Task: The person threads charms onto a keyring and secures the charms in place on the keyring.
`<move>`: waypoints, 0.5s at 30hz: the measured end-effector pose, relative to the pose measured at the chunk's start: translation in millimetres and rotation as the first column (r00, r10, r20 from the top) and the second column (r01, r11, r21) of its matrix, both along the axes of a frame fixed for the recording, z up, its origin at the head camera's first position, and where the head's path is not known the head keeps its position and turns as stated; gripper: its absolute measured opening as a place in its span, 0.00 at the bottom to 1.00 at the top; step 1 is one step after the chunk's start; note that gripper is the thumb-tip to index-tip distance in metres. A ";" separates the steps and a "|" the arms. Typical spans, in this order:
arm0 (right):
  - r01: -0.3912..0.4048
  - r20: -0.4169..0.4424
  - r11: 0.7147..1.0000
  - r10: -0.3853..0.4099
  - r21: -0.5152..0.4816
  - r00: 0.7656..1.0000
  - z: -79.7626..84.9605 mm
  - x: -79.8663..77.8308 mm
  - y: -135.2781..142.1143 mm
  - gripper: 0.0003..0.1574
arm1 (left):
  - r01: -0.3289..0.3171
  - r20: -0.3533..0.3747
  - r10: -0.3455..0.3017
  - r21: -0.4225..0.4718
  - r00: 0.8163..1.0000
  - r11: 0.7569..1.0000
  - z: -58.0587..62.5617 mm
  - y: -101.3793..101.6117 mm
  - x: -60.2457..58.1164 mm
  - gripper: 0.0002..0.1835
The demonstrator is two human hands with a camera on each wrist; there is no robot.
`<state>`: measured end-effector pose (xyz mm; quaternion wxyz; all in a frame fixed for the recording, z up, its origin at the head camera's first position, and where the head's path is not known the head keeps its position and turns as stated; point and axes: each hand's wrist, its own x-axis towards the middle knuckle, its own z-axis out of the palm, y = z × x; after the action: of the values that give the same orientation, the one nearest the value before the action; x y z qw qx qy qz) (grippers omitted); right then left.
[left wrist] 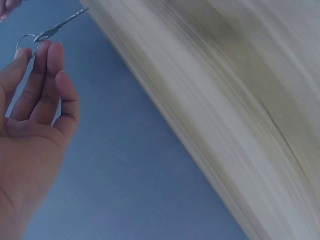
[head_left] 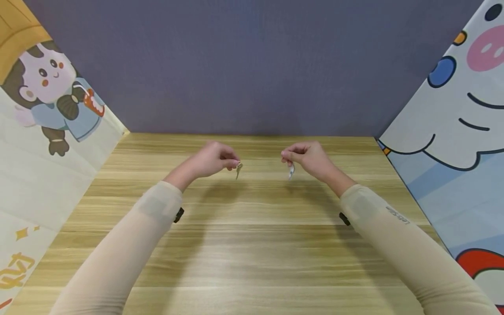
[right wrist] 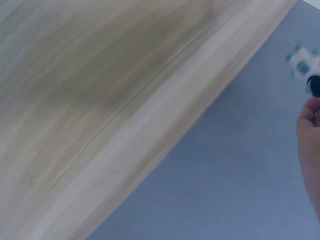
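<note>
The fingers of the left hand (head_left: 214, 159) are closed in a pinch on a thin silver wire ring (left wrist: 20, 39), with a slim, flat metal key (left wrist: 60, 26) on it; in the head view the key hangs below the fingertips. The right hand (head_left: 311, 159) has thumb and fingers pinched on a small white piece with blue-green spots (right wrist: 302, 62), and a black part (right wrist: 315, 86) shows just beside the grip. Whether that piece is soft or stiff, I can't tell from here.

Both hands are up above the pale wood-grain counter (head_left: 252, 262), nearer its far edge than its near one and about midway between its left and right edges. Key and spotted piece hang well apart, neither resting on the wood.

I'd judge the step in hand to be holding the two small things up, one to each side. A next move would call for a light, steady pinch: level hands if they are to meet, or a gentle lowering to the counter, lest the ring slip.
</note>
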<state>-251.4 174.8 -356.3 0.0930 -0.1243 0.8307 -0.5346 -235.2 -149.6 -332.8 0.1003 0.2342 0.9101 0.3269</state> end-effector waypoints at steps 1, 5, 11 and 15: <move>-0.005 0.001 1.000 0.005 -0.005 1.000 -0.2 -0.2 -0.6 0.16 | 0.000 0.008 0.000 0.002 1.000 1.000 -0.2 1.2 0.1 0.09; -0.063 -0.006 0.998 0.063 -0.001 0.998 -0.1 -0.9 -3.5 0.17 | -0.002 0.038 0.002 0.013 0.999 1.000 -1.7 5.4 -0.2 0.09; -0.128 -0.054 0.992 0.129 0.019 0.990 -0.3 1.0 -12.8 0.14 | 0.009 0.049 -0.010 0.020 0.999 1.000 -2.3 11.9 1.9 0.09; -0.127 -0.061 0.992 0.128 0.027 0.990 -1.5 2.5 -18.5 0.14 | 0.020 0.058 -0.021 0.023 0.998 1.000 -3.2 17.5 3.2 0.10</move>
<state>-248.9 156.3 -357.7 0.1025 -0.1928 0.8297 -0.5138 -232.0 -132.1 -336.0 0.1273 0.2350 0.9007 0.3426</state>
